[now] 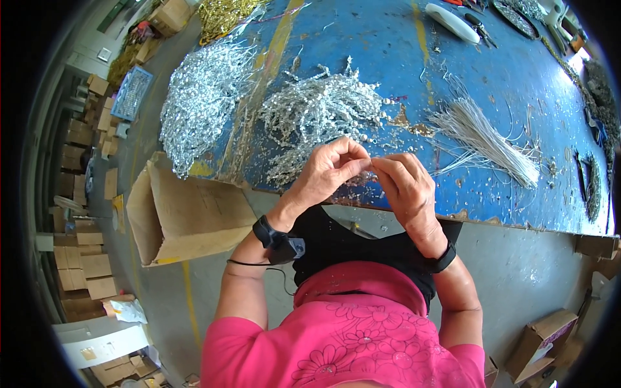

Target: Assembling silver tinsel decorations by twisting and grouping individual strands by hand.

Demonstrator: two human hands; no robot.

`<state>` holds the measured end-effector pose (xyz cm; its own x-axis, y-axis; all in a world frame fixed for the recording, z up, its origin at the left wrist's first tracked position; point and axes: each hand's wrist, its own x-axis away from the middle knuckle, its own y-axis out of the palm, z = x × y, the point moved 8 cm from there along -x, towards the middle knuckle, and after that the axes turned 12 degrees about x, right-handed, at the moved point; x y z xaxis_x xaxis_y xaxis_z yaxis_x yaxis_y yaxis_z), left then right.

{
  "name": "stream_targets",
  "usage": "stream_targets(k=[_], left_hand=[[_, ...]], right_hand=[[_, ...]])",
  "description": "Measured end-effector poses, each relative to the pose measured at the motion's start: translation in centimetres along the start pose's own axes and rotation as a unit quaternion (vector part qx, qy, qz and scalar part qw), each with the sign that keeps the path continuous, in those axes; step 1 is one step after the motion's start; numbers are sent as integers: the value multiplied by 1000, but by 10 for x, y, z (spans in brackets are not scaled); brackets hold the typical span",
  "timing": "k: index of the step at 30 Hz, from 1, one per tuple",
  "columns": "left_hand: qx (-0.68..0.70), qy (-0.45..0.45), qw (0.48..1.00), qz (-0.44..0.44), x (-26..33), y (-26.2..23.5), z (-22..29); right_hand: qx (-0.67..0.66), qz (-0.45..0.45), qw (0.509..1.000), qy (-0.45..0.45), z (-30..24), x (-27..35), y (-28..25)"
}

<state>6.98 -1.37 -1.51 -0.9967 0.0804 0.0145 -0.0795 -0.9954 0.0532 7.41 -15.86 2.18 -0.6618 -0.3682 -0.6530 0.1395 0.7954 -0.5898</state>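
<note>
Both hands meet at the near edge of a blue worktable (362, 39), thumbs and forefingers pinched tip to tip. Whatever lies between the fingertips of my left hand (328, 169) and my right hand (407, 186) is too small to make out. Just beyond them spreads a pile of silver beaded strands (320, 107). A fuller bundle of shiny silver strands (204, 97) hangs over the table's left edge. To the right of my hands lies a sheaf of thin pale wires (488, 139). Loose silver bits are scattered around the strands.
An open cardboard box (194, 210) stands below the table's left corner. Gold tinsel (226, 16) sits at the far left. A white elongated object (453, 23) and dark-handled pliers (480, 30) lie at the far right. Stacked cartons (84, 258) line the left side.
</note>
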Motion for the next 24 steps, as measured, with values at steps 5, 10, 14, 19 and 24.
stream_targets(k=[5,10,14,19,24], left_hand=[[211,-140,965,-72,-3,3,-17],[366,-229,885,-174,-5,15,-29],[390,-251,864,-197,-6,17,-32],[399,-254,855,-211,-2,18,-33],[391,-257,860,-205,-4,22,-32]], right_hand=[[-2,21,999,-50,-5,1,-3],[-14,38,996,-83,-8,3,-3],[-18,46,995,-88,-8,4,-2],[-15,43,993,-109,-12,-1,-5],[8,39,992,-120,-11,-2,-5]])
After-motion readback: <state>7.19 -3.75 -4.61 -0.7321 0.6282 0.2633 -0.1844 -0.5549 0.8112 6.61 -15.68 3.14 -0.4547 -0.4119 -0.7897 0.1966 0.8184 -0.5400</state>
